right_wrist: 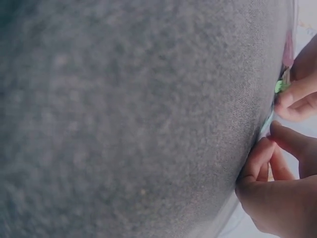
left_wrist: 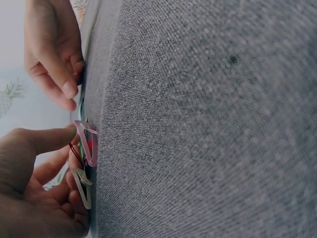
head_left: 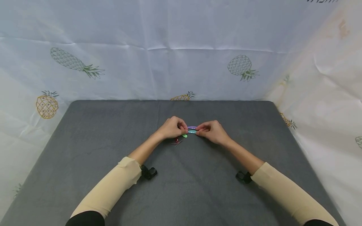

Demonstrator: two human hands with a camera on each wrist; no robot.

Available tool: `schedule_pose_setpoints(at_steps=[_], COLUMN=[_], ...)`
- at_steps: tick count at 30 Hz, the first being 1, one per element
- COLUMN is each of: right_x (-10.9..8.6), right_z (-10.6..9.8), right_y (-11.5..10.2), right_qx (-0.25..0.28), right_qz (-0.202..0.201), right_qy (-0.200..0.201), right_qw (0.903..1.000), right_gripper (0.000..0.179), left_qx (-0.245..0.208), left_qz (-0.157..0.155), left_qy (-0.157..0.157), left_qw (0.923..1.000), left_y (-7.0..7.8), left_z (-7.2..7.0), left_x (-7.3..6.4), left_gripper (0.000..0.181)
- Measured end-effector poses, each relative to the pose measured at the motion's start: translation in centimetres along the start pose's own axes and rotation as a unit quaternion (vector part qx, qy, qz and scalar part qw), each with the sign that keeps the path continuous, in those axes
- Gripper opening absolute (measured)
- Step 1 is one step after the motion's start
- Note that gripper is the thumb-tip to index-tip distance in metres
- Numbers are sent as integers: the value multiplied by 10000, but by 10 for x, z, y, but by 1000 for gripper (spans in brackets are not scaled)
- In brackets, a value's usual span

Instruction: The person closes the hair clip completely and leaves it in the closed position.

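Observation:
A purple hair clip (head_left: 192,127) and a teal hair clip (head_left: 192,131) lie side by side on the table, spanning the space between both hands. At their left ends, my left hand (head_left: 173,128) pinches them between thumb and index finger. My right hand (head_left: 213,131) does the same at the right ends, with its thumb and index fingertip close together in the right wrist view. Just below the left thumb is a green hair clip (head_left: 185,136). Beside the left hand, the left wrist view has a pink hair clip (left_wrist: 85,145) and an off-white hair clip (left_wrist: 81,188).
Something small and red (head_left: 177,140) sits near the left hand among the clips. The grey cloth-covered table (head_left: 192,188) extends all around. A pineapple-print curtain (head_left: 158,72) hangs behind the far edge and along the sides.

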State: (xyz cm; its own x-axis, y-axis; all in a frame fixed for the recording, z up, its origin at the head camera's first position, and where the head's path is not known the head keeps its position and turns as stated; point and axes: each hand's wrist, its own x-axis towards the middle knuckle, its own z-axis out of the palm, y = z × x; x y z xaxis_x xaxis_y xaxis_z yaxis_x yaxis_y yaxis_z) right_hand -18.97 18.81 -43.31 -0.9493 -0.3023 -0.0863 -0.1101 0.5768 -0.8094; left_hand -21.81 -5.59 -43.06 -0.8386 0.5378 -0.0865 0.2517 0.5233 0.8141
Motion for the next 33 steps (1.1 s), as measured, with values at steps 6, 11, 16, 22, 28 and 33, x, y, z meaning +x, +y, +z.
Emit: schedule_pose_setpoints(at_steps=[6, 11, 16, 22, 28, 33], right_x=[1, 0, -2, -3, -4, -4], right_z=[-1, 2, 7, 12, 15, 19], right_y=[1, -3, -8, -12, -16, -19], right_qx=[11, 81, 131, 202, 340, 423], right_qz=[-70, -133, -156, -202, -161, -108], right_qy=[8, 78, 112, -3, -100, -167], right_qw=[10000, 9998, 9997, 9996, 9992, 9989], right_gripper=[20, 19, 17, 15, 16, 17], left_qx=[-49, 13, 98, 138, 104, 99], left_qz=[55, -17, -116, -177, -147, -146], left_qy=[12, 122, 208, 199, 162, 183], left_qw=[10000, 9999, 9997, 9995, 9997, 9997], left_y=[2, 0, 1, 2, 1, 0], left_z=[-2, -6, -11, -15, -18, -20], left_x=[-2, -3, -6, -10, -13, -15], left_gripper=[10, 12, 14, 16, 15, 14])
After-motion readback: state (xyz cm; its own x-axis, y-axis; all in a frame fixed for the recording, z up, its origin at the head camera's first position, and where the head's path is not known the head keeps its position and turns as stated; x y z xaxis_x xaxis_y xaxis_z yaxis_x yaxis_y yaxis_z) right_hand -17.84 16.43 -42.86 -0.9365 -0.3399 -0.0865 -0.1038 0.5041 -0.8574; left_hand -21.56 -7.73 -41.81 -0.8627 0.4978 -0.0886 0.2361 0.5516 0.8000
